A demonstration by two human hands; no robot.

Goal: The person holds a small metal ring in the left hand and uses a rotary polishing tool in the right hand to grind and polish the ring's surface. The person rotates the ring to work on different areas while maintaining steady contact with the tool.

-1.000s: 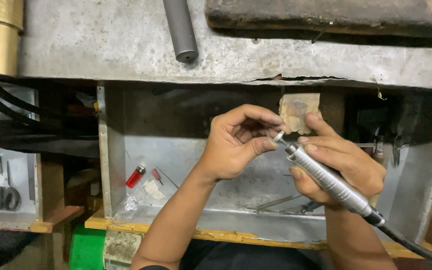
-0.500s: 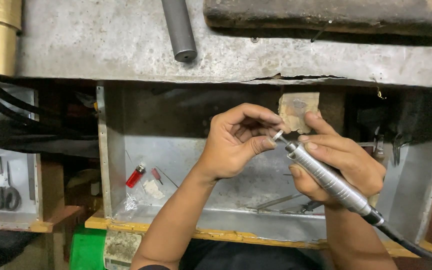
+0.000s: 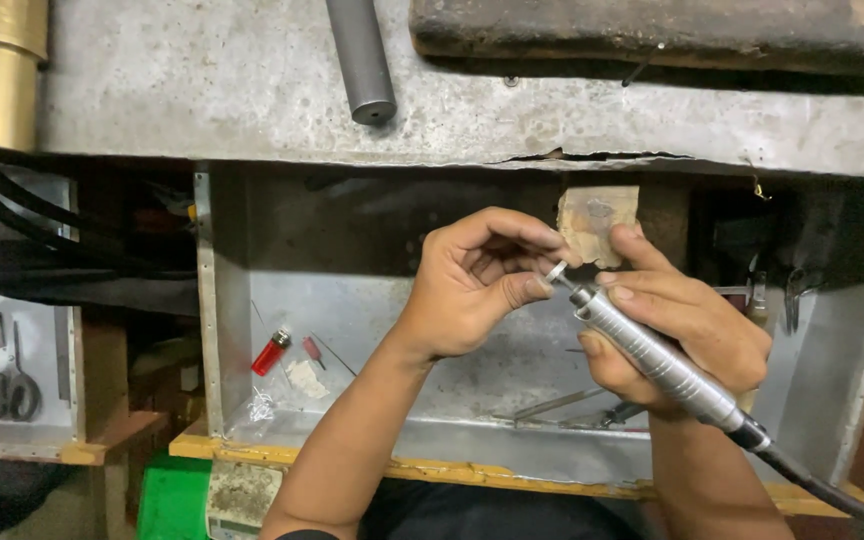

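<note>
No visible change across the last second. Right hand (image 3: 682,340) still clamped round silver rotary handpiece (image 3: 652,355); left hand (image 3: 477,285) fingertips pinched together at its tip, possibly on a small workpiece, too small to confirm.

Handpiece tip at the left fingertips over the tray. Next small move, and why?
Probably bring the left hand fingertips onto the tip of the rotary handpiece, because they sit right beside its small disc end while the right hand grips the barrel.
</note>
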